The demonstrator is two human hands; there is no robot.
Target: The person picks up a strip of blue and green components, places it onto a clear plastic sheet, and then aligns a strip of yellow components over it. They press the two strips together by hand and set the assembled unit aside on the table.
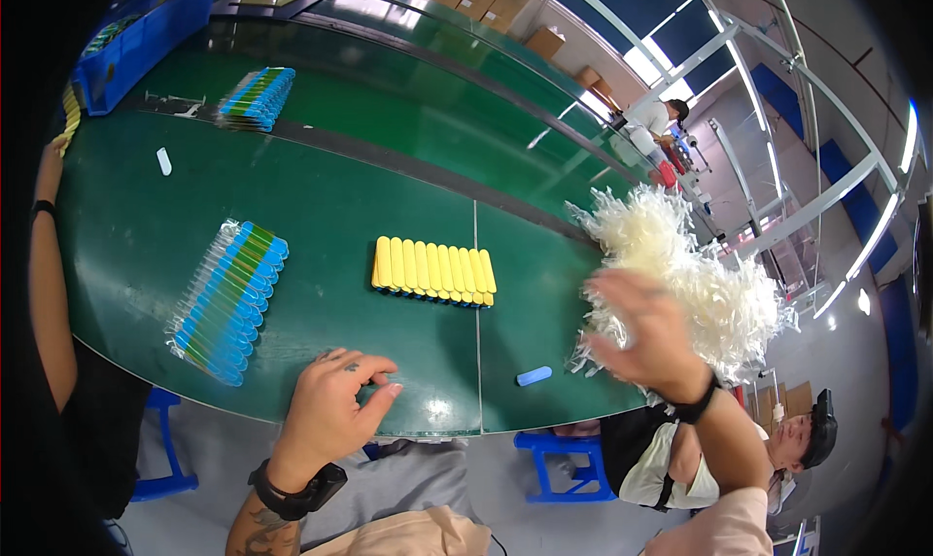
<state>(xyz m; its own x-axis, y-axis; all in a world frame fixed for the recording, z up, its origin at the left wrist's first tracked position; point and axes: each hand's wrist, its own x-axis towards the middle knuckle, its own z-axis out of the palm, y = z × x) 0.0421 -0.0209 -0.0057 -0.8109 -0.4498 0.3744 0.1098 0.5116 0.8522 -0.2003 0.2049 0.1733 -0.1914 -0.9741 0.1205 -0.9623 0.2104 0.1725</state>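
Observation:
My left hand [342, 399] rests near the table's front edge, its fingers loosely curled and the thumb apart from the forefinger, with nothing visible between them. Blurred by motion, my right hand [643, 330] is over the near left side of a heap of thin clear plastic sleeves [719, 274], thumb and fingers apart. Between the hands, farther back, lies a row of yellow nail files [434, 269] with blue undersides. A single blue nail file [535, 375] lies left of my right forearm. To the left, blue files in clear sleeves [231, 303] overlap in a stack.
Another sleeved stack [258, 99] lies on the far left of the green table [321, 187], with a single white piece [163, 161] nearby. A blue bin [146, 46] stands beyond. A co-worker's arm [51, 284] is at far left; another person sits at right near a blue stool [564, 467].

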